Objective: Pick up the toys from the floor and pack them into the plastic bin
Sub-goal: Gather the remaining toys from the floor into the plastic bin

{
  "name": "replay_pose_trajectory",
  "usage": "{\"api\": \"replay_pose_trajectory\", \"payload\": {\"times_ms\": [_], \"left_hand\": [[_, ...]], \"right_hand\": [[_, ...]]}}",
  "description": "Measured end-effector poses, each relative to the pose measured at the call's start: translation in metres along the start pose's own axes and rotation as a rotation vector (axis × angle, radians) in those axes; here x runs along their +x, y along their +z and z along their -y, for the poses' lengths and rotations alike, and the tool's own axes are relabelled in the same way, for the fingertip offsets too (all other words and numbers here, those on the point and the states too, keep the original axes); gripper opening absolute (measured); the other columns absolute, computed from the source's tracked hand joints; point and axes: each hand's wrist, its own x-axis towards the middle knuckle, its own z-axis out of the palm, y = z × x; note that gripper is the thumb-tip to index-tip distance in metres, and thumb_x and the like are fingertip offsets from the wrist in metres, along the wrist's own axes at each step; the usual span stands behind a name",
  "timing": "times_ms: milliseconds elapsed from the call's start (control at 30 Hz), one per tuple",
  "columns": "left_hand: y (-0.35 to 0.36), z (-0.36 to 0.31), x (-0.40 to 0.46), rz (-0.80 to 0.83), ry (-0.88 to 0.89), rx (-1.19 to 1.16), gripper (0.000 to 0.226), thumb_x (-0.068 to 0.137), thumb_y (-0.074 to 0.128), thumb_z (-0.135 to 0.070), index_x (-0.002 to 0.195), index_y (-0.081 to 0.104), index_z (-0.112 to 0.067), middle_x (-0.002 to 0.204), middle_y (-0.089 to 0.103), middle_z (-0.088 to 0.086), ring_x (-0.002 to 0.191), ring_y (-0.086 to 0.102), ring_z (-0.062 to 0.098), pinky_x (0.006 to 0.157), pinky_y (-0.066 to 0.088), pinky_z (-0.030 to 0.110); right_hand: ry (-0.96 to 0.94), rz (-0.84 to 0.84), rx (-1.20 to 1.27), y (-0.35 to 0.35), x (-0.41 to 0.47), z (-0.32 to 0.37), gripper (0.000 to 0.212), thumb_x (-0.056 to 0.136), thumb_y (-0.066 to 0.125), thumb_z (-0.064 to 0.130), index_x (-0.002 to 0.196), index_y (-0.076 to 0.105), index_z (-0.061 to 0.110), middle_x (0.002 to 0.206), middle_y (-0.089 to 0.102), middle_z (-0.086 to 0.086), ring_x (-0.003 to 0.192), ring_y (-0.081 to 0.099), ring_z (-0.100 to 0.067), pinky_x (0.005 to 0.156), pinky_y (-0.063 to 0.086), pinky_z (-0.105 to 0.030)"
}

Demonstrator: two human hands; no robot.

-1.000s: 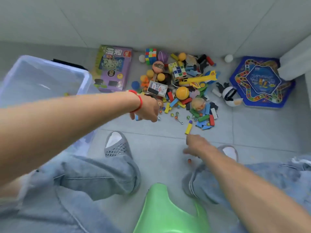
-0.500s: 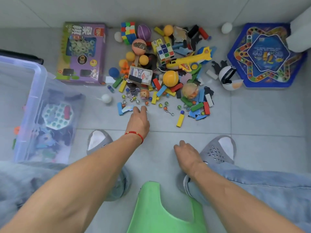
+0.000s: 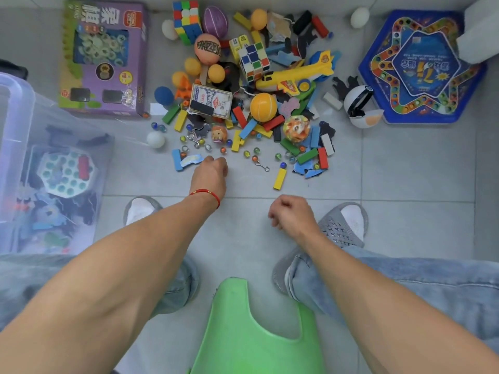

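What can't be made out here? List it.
- Head view: whether the left hand grips anything; its fingers curl under, hidden by the hand's back.
- Right hand: contents hidden by curled fingers.
- Bin: toys inside blurred by the cloudy wall; left part cut off by the frame edge.

**A home floor strewn with toys**

This looks like a room in a home. Pale grey floor tiles meet a plain wall. Toys are heaped there: Rubik's cubes, balls, a card pack, boxed board games. A clear plastic bin stands at the left, and the person wears slippers over socks.
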Motion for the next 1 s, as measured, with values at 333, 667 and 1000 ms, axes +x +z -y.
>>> {"api": "replay_pose_trajectory", "payload": {"times_ms": [333,667,1000], "left_hand": [[-0.007,-0.033,-0.015,0.237,-0.402,-0.784,0.007,0.089,0.063,-0.014,0.087,0.058,-0.01,0.084,0.074,0.014,0.064,0.073,0.023,0.073,0.062,0.036],[-0.014,-0.05,0.006,0.174,-0.098,-0.159,0.029,0.094,0.045,-0.028,0.111,0.058,-0.008,0.109,0.061,0.017,0.099,0.057,0.036,0.078,0.045,0.038],[0.0,-0.053,0.019,-0.082,0.144,0.182,0.03,0.096,0.05,-0.012,0.125,0.043,-0.011,0.096,0.063,0.02,0.084,0.059,0.041,0.058,0.04,0.042]], "right_hand": [[0.006,-0.373,-0.595,0.009,0.051,0.027,0.052,0.095,0.052,0.056,0.117,0.055,0.009,0.115,0.065,-0.013,0.105,0.063,-0.035,0.082,0.046,-0.04],[0.063,0.063,0.875,-0.006,0.033,0.021,0.02,0.078,0.037,0.015,0.069,0.053,0.009,0.066,0.056,-0.012,0.058,0.055,-0.027,0.052,0.042,-0.028],[-0.231,-0.494,-0.481,-0.019,0.065,0.034,0.021,0.095,0.055,0.038,0.107,0.054,0.02,0.086,0.063,-0.007,0.078,0.056,-0.03,0.065,0.043,-0.036]]}}
